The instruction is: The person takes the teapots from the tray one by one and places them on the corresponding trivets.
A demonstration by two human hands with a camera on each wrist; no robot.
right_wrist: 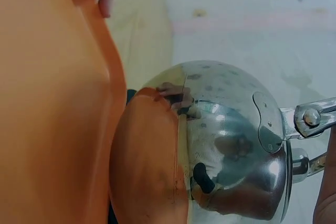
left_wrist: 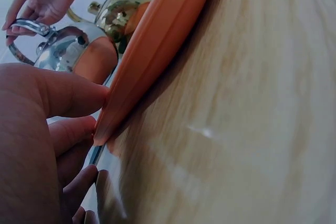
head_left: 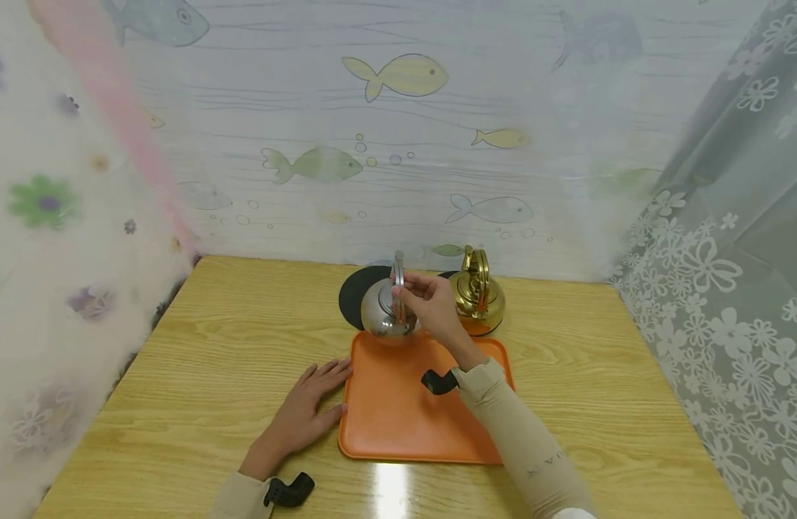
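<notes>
A shiny silver kettle (head_left: pixel 377 311) stands upright at the far edge of an orange tray (head_left: pixel 398 411). My right hand (head_left: pixel 435 308) holds its raised handle between thumb and fingers. Whether the kettle's base touches the surface below cannot be told. My left hand (head_left: pixel 308 405) lies on the table with fairly straight fingers, its fingertips and thumb touching the tray's left rim. In the left wrist view, that thumb and a finger meet the tray's side wall (left_wrist: pixel 157 40). The right wrist view has the kettle's polished body (right_wrist: pixel 231 145) close beside the tray, mirroring it.
A gold kettle (head_left: pixel 493 297) stands right of the silver one, partly behind my right hand, on a dark mat. Left of the silver kettle shows a round black mat (head_left: pixel 351 297). The wooden table (head_left: pixel 217 339) meets a fish-patterned curtain (head_left: pixel 398 180) at the back.
</notes>
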